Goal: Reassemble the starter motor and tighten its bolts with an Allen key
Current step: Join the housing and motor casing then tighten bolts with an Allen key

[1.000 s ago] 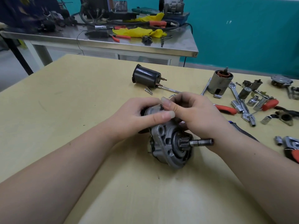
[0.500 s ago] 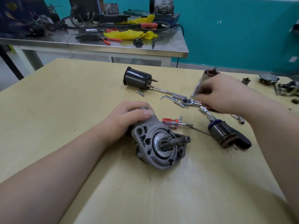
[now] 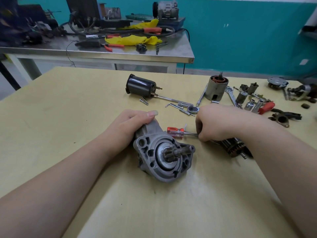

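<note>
Starter-motor nose housing of grey cast aluminium point(image 3: 164, 157), its splined shaft pointing toward 3 o'clock, lies mid-counter with a red-handled small screwdriver point(image 3: 176, 131) just beside it at 1 o'clock and a black cylindrical solenoid can point(image 3: 140, 86) well apart at 12. Left hand point(image 3: 132, 126) grips its rear, fingers curled round it; right hand point(image 3: 217, 125) has fingers curled over the dark copper-wound armature point(image 3: 235, 148), whether pinching anything I cannot tell. Pale yellow wooden counter point(image 3: 68, 117) fronts a steel bench point(image 3: 120, 54) and teal wall point(image 3: 240, 40).

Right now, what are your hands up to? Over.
Left hand gripping starter housing. Right hand fingers curled at armature, grasp unclear. Red screwdriver between.
</note>
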Demonstrator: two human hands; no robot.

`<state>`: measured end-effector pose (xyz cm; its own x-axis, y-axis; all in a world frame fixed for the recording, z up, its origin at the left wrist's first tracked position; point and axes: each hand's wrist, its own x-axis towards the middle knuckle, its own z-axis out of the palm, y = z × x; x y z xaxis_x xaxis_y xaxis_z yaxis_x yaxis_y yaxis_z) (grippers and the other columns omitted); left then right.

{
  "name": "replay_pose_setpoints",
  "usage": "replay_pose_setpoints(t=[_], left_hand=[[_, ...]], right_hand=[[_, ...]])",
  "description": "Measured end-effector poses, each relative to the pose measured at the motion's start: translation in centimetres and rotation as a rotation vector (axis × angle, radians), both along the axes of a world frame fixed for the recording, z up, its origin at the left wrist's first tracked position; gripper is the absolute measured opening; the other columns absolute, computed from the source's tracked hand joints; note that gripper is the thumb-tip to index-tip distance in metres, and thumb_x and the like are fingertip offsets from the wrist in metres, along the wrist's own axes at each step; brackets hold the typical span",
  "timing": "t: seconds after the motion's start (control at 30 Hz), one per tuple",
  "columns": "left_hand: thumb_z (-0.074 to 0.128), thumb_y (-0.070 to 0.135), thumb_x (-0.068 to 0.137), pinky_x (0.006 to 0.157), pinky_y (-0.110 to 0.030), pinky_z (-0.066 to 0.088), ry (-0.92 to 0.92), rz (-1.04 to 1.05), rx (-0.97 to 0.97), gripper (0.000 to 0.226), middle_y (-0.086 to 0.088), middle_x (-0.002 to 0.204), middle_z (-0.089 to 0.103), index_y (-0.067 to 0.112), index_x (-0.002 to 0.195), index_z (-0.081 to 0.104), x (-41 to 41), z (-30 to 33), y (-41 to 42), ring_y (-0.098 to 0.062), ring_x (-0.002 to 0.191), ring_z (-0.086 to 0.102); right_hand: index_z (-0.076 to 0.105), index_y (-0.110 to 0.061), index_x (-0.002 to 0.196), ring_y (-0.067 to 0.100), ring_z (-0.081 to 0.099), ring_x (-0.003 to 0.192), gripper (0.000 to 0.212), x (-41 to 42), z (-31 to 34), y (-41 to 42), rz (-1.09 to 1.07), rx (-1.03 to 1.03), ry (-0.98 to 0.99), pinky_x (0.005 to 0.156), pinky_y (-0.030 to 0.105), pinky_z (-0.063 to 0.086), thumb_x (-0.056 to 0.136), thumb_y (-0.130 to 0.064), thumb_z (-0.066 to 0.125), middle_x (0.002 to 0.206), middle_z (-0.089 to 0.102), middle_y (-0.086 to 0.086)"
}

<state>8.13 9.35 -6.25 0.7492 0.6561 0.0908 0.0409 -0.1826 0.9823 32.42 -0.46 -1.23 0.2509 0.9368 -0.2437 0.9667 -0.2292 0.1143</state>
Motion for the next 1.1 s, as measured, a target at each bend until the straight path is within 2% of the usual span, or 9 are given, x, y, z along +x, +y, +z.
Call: replay_pose_setpoints(t=[0.1,0.2,0.3,0.37,0.43,0.5,0.73,0.93,1.1], left_hand=[[0.062,0.061,0.096,0.089,-0.061,0.056,0.019,0.023,0.011,0.062,-0.034,0.089,0.073,0.002,0.085,0.078,0.0,0.1,-0.2,-0.047,0.079,0.071],[0.06,0.061,0.095,0.083,-0.05,0.056,0.022,0.033,0.061,0.063,-0.032,0.085,0.072,0.002,0.082,0.078,0.1,0.3,-0.5,-0.032,0.076,0.07],[0.06,0.056,0.097,0.08,-0.044,0.053,0.028,0.051,0.1,0.063,-0.035,0.085,0.068,-0.004,0.083,0.074,0.1,0.4,-0.6,-0.028,0.074,0.067],[0.058,0.051,0.099,0.08,-0.045,0.054,0.033,0.058,0.105,0.06,-0.035,0.086,0.068,-0.004,0.083,0.075,0.1,0.4,-0.6,-0.028,0.074,0.067],[0.059,0.053,0.097,0.081,-0.052,0.055,0.036,0.056,0.098,0.062,-0.037,0.087,0.068,-0.006,0.084,0.074,0.2,0.5,-0.6,-0.029,0.074,0.067],[0.059,0.056,0.095,0.081,-0.054,0.056,0.038,0.055,0.097,0.063,-0.035,0.086,0.068,-0.004,0.083,0.074,0.2,0.5,-0.6,-0.028,0.073,0.067],[0.06,0.06,0.092,0.079,-0.043,0.053,0.028,0.049,0.077,0.06,-0.032,0.083,0.069,0.004,0.078,0.077,0.3,0.3,-0.4,-0.028,0.073,0.067],[0.059,0.062,0.09,0.079,-0.043,0.053,0.028,0.05,0.076,0.063,-0.033,0.085,0.07,0.002,0.08,0.077,0.2,0.3,-0.4,-0.028,0.074,0.068],[0.058,0.053,0.098,0.081,-0.044,0.055,0.044,0.061,0.091,0.055,-0.031,0.083,0.07,0.005,0.078,0.078,0.3,0.4,-0.5,-0.027,0.072,0.068]], right_hand=[[0.078,-0.029,0.087,0.013,0.07,0.08,0.007,0.2,0.1,0.1,0.022,-0.028,0.116,0.076,0.037,0.064,0.083,-0.034,0.081,0.081,0.073,-0.012],[0.078,-0.036,0.102,0.003,0.069,0.083,0.018,1.3,1.1,0.2,0.025,-0.022,0.228,0.075,0.027,0.059,0.085,-0.039,0.083,0.086,0.073,-0.019],[0.079,-0.032,0.112,0.005,0.067,0.088,0.019,1.9,0.6,1.5,-0.064,0.293,0.317,0.072,0.022,0.05,0.094,-0.031,0.074,0.092,0.072,-0.018],[0.078,-0.027,0.116,0.019,0.068,0.094,0.02,1.4,-0.8,2.6,-0.146,0.401,0.212,0.081,0.031,0.057,0.1,-0.031,0.066,0.104,0.074,-0.005],[0.077,-0.023,0.118,0.026,0.069,0.096,0.023,0.9,-2.1,3.2,-0.175,0.352,0.12,0.085,0.041,0.062,0.102,-0.032,0.064,0.108,0.074,0.003],[0.076,-0.022,0.118,0.028,0.07,0.095,0.023,0.8,-2.7,3.4,-0.175,0.312,0.093,0.085,0.044,0.063,0.101,-0.032,0.065,0.107,0.074,0.004],[0.076,-0.021,0.105,0.024,0.069,0.083,0.016,1.1,-2.5,3.4,-0.207,0.3,0.08,0.077,0.042,0.065,0.093,-0.022,0.066,0.092,0.071,0.001],[0.067,-0.035,0.134,0.027,0.068,0.103,0.037,0.7,-2.9,3.4,-0.126,0.296,0.069,0.077,0.037,0.059,0.1,-0.024,0.058,0.121,0.072,0.002],[0.074,-0.024,0.116,0.028,0.068,0.088,0.022,0.3,-3.2,3.8,-0.144,0.318,-0.011,0.068,0.035,0.057,0.1,-0.023,0.059,0.101,0.071,0.005]])
